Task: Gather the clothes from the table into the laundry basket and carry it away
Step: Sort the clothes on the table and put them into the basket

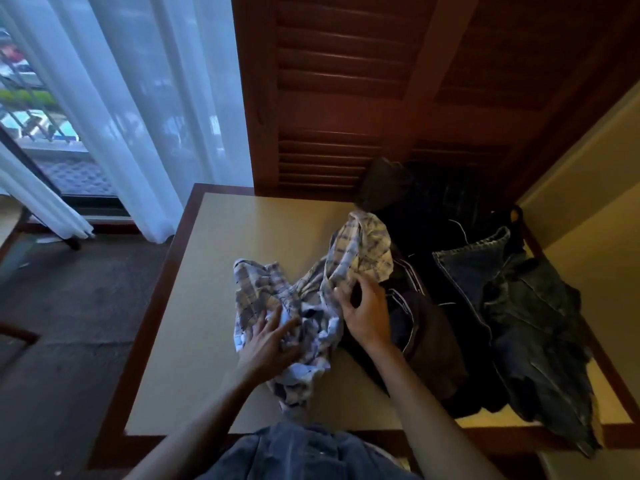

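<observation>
- Dim room: cream-topped table with a dark wooden border [194, 271] stands against a brown louvred wooden panel [346, 91]; sheer white curtains [131, 116] hang over a window at left.
- Crumpled blue-and-white plaid shirt [311, 292] lies mid-table, one end rising toward the panel, the other trailing to the near edge.
- Left hand [268, 337] lies palm-down on the shirt's lower-left folds, fingers spread and slightly curled into the cloth; pressing or loosely gathering, not a full grip.
- Right hand [363, 310] at the shirt's right edge, thumb and fingertips pinching a fold of plaid where it meets the dark pile.
- Dark brown-black garment with thin white piping [415, 327] just right of the right hand, touching the shirt.
- Blue denim jeans, heaped [502, 296], farther right, draping over the table's near-right edge.
- Black garment [384, 185] bunched at the back against the panel.
- No laundry basket in view.
</observation>
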The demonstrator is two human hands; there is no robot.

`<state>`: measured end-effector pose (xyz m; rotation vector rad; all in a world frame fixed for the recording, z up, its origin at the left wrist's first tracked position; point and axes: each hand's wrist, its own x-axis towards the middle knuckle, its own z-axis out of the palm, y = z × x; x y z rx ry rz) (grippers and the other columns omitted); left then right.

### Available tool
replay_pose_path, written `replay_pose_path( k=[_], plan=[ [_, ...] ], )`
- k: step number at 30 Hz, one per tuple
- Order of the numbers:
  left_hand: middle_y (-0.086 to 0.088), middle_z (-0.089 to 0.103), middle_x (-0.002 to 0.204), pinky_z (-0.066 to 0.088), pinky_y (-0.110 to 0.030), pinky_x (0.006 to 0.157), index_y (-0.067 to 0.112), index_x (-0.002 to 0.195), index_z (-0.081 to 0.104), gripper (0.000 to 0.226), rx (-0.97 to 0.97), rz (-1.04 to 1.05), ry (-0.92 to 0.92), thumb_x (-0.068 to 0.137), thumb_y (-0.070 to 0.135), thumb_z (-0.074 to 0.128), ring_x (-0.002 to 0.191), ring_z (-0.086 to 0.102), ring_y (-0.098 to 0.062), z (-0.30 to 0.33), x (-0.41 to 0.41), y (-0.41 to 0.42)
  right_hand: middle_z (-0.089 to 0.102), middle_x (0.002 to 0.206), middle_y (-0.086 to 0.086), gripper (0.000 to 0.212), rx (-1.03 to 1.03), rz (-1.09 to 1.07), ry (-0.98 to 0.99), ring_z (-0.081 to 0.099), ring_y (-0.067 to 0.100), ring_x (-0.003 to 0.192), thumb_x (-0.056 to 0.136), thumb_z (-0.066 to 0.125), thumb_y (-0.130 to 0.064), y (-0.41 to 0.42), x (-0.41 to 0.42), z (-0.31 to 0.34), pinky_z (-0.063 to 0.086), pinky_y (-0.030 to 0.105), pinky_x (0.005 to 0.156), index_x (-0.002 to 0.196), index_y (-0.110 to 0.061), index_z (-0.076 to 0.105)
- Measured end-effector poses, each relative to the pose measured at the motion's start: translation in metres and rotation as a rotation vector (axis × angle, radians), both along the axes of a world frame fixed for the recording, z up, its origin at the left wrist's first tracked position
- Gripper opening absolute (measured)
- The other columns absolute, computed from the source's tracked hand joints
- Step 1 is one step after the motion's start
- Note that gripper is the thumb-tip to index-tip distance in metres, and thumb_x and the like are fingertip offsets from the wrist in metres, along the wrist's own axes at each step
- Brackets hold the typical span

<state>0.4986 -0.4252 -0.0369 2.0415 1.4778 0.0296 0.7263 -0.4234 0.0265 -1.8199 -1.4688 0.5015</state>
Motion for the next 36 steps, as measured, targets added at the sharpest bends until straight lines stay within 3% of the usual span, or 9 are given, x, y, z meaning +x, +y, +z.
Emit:
replay_pose_path(
  k=[3,9,14,18,21,25,31,33,36],
  plan=[
    [0.003,0.012,0.17,0.029,-0.049,0.118,0.046,0.152,0.031,0.086,0.053,0.015,-0.008,0.072,0.079,0.032,0.155,0.014,-0.028,0.001,-0.005,-0.001,0.039,0.153,0.012,0.083,-0.128,-0.173,0.023,0.034,0.028,0.142,0.083,0.075,-0.044,0.028,0.027,-0.002,0.038,0.045,0.113,0.149,-0.013,0.036],
    [0.004,0.025,0.166,0.044,-0.035,0.106,0.035,0.16,0.012,0.096,0.124,0.093,-0.1,0.085,0.061,0.065,0.148,0.034,-0.019,-0.007,-0.029,-0.015,0.023,0.163,0.008,0.121,-0.359,-0.194,0.003,0.022,0.031,0.149,0.069,0.079,-0.063,0.08,0.036,0.004,0.02,0.052,0.117,0.158,-0.018,0.01],
    [0.003,0.025,0.166,0.041,-0.038,0.112,0.032,0.16,0.016,0.098,0.174,0.145,-0.155,0.083,0.053,0.073,0.149,0.034,-0.018,-0.016,-0.048,-0.018,0.053,0.142,0.017,0.067,-0.594,-0.084,-0.113,0.044,0.036,0.136,0.083,0.069,-0.038,0.118,0.021,0.007,0.03,0.046,0.114,0.14,-0.01,0.049],
    [0.005,0.021,0.168,0.056,-0.031,0.086,0.031,0.157,0.027,0.097,0.208,0.353,-0.299,0.079,0.04,0.083,0.123,0.056,-0.011,-0.025,-0.066,-0.013,0.064,0.115,0.017,0.023,-0.31,0.144,-0.267,0.052,0.038,0.116,0.084,0.065,-0.033,0.106,-0.026,0.02,0.043,0.043,0.098,0.096,-0.016,0.075],
    [-0.004,0.042,0.156,0.055,-0.034,0.09,0.032,0.15,0.036,0.074,0.132,0.651,-0.652,0.088,0.03,0.077,0.124,0.059,-0.022,-0.01,-0.073,-0.005,0.061,0.12,0.015,0.017,0.027,0.441,-0.356,0.053,0.037,0.11,0.079,0.067,-0.028,0.062,-0.082,0.003,0.046,0.042,0.091,0.091,-0.02,0.076],
    [-0.005,0.037,0.158,0.046,-0.057,0.105,0.038,0.149,0.036,0.053,0.013,0.928,-0.903,0.1,0.06,0.042,0.141,0.043,-0.029,0.026,-0.087,0.012,0.049,0.144,0.008,0.05,-0.352,0.703,-0.414,0.037,0.03,0.137,0.085,0.056,-0.013,0.001,-0.123,-0.042,0.024,0.048,0.118,0.135,-0.02,0.057],
    [-0.009,0.027,0.163,0.025,-0.057,0.117,0.05,0.143,0.043,0.058,0.122,0.387,-0.254,0.09,0.074,0.039,0.15,0.022,-0.036,0.038,-0.041,0.014,0.069,0.118,0.007,0.031,-0.258,0.374,0.051,0.064,0.029,0.111,0.089,0.054,-0.025,0.007,-0.075,-0.026,0.051,0.039,0.094,0.114,-0.014,0.07],
    [-0.005,0.0,0.17,0.007,-0.061,0.121,0.052,0.148,0.036,0.063,0.051,0.243,0.033,0.09,0.077,0.042,0.154,-0.004,-0.041,0.017,-0.034,0.005,0.056,0.135,0.008,0.044,-0.216,0.155,-0.202,0.048,0.03,0.133,0.086,0.056,-0.034,0.012,-0.036,-0.02,0.042,0.046,0.107,0.126,-0.018,0.062],
    [-0.003,-0.01,0.17,0.003,-0.061,0.122,0.05,0.153,0.026,0.071,0.061,0.222,0.103,0.089,0.075,0.045,0.154,-0.011,-0.04,-0.002,-0.043,0.004,0.003,0.166,0.006,0.08,-0.592,0.031,-0.394,0.003,0.034,0.153,0.087,0.066,-0.048,-0.008,0.03,-0.036,0.022,0.053,0.118,0.154,-0.034,0.026]
  ],
)
